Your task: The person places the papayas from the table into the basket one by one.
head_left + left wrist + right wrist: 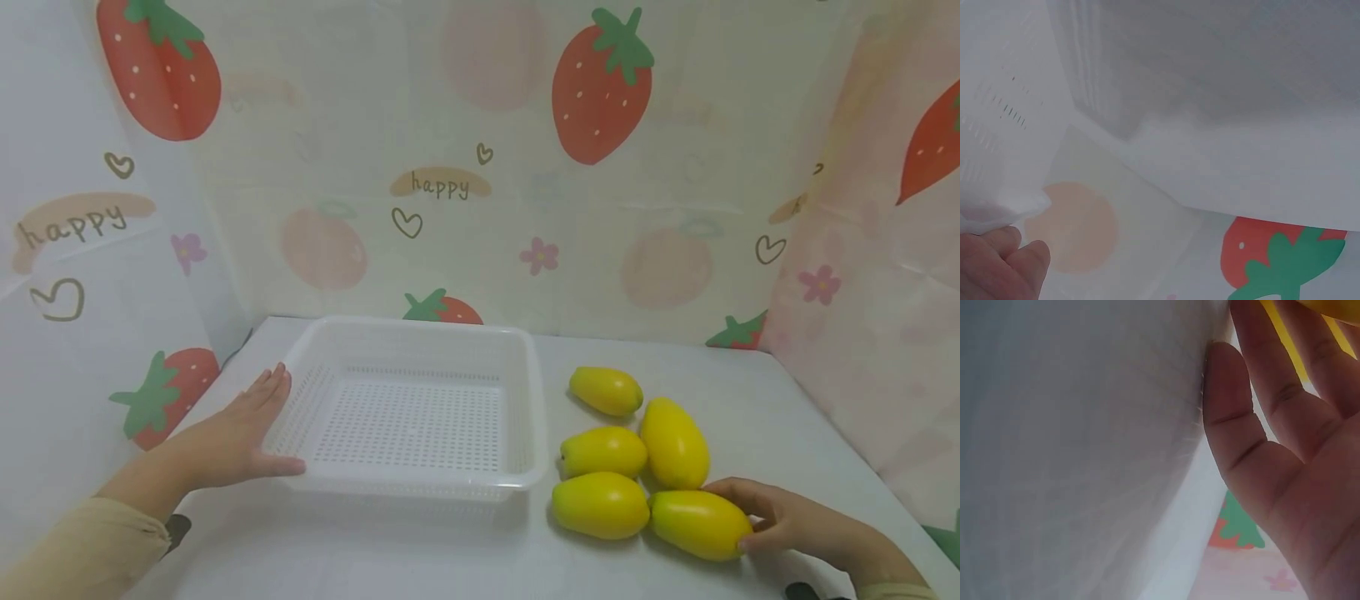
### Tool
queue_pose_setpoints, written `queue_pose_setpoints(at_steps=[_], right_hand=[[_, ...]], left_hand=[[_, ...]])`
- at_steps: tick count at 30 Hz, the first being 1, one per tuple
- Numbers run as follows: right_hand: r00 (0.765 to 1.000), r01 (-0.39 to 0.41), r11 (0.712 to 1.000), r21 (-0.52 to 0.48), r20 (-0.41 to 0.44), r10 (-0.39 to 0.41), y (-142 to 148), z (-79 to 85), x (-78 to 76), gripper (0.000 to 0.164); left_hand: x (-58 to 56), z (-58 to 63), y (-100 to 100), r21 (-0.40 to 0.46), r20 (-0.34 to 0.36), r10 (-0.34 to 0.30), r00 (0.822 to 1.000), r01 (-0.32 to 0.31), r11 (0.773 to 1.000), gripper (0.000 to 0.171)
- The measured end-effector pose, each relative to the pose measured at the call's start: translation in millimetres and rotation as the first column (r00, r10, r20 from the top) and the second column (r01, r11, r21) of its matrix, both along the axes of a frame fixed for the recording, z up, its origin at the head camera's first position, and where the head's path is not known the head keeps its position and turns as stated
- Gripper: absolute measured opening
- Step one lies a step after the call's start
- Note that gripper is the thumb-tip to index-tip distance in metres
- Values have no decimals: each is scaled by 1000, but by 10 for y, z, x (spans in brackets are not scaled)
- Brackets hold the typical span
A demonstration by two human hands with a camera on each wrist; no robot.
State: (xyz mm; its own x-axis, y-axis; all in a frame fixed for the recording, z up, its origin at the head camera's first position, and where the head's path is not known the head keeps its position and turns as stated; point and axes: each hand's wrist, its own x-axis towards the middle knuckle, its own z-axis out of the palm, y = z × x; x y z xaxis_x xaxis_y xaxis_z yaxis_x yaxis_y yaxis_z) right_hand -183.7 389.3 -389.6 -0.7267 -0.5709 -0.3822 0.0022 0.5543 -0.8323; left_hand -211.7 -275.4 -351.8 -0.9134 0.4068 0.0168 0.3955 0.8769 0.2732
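My left hand [238, 437] rests at the left side of a white plastic basket [536, 400], fingers extended along its side and thumb over the front-left corner. In the left wrist view, the fingertips [1035, 253] lie right at the basket's rim. Several yellow mangoes lie to the right of the basket. My right hand [802, 521] holds the right end of the nearest right mango [699, 525], thumb in front and fingers behind. Just left of it is another mango [602, 506], and behind it an upright-lying mango [675, 443]. The right wrist view shows the fingers against yellow.
Two more mangoes, one in the middle [604, 452] and one at the back [606, 392], lie near the basket's right side. A white table [360, 558] carries everything. Printed cloth [450, 250] with strawberries hangs behind it and along both sides.
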Motion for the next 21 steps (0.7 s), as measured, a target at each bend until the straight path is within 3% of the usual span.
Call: queue_pose_setpoints(at_steps=[15,21], right_hand=[[999,-32,999,-15,-29,31,-6,-36,-33,45],[1000,-6,999,-42,17,7,-5,-38,-33,47]], left_hand=[[-11,-18,10,-13,17,30,999,-30,999,120],[-18,-21,9,-7,14,21,1000,-20,1000,120]])
